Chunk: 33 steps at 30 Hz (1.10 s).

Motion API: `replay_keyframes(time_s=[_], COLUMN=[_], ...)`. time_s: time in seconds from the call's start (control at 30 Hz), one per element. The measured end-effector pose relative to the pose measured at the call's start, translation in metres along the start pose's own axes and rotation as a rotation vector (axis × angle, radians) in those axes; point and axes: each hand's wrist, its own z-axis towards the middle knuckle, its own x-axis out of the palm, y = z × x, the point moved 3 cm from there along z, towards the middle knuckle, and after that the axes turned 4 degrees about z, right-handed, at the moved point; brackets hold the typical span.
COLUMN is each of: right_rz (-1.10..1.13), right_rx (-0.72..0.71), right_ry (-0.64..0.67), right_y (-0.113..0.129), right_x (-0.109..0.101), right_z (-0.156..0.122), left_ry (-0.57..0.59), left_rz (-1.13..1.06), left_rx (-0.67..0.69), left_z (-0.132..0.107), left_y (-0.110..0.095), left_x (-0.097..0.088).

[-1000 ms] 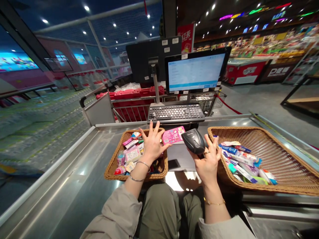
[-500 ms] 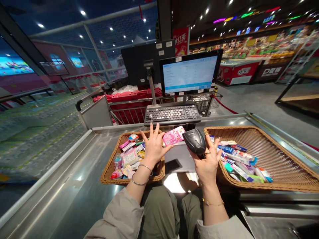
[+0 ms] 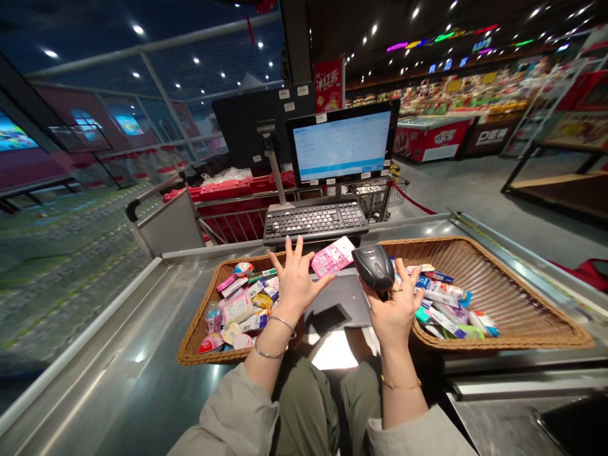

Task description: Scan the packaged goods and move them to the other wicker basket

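Observation:
My left hand [image 3: 297,280] holds a flat pink packet [image 3: 333,256] between thumb and fingers, the other fingers spread, over the inner edge of the left wicker basket [image 3: 199,324]. My right hand [image 3: 395,305] grips a black handheld barcode scanner [image 3: 375,266], its head turned toward the pink packet a little to its left. Several small packaged goods [image 3: 240,303] fill the left basket. More small packets [image 3: 446,305] lie in the right wicker basket [image 3: 513,297].
A keyboard [image 3: 314,221] and a lit monitor [image 3: 342,144] stand behind the baskets on the steel counter [image 3: 118,380]. A shopping cart with red crates [image 3: 237,202] sits beyond. Shop shelves and freezers line the back right.
The camera has swung right and down, shifting the whole scene left. Both hands hold their pose, the packet still beside the scanner.

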Motion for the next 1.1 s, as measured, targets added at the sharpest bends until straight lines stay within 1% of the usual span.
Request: replay_keyframes(time_s=[0.17, 0.37, 0.6, 0.7, 0.8, 0.93, 1.1], right_rz=[-0.01, -0.009, -0.001, -0.021, -0.032, -0.057, -0.087], right_rx=[-0.014, 0.017, 0.093, 0.095, 0.114, 0.158, 0.152], right_ry=[-0.032, -0.087, -0.162, -0.204, -0.218, -0.231, -0.264], right_y=[-0.004, -0.005, -0.013, -0.014, -0.013, -0.013, -0.015], right_x=[-0.004, -0.009, -0.013, -0.015, -0.017, -0.02, -0.022], right_z=[0.001, 0.004, 0.005, 0.006, 0.007, 0.009, 0.009], left_ry=[0.007, 0.049, 0.014, 0.03, 0.049, 0.04, 0.057], left_rz=[-0.026, 0.003, -0.045, -0.042, -0.048, -0.062, -0.068], left_rx=[0.006, -0.008, 0.012, 0.009, 0.0, -0.006, -0.018], left_z=[0.005, 0.009, 0.012, 0.014, 0.016, 0.017, 0.019], left_y=[-0.012, -0.024, -0.033, -0.038, -0.043, -0.049, -0.058], left_x=[0.007, 0.012, 0.018, 0.02, 0.021, 0.019, 0.018])
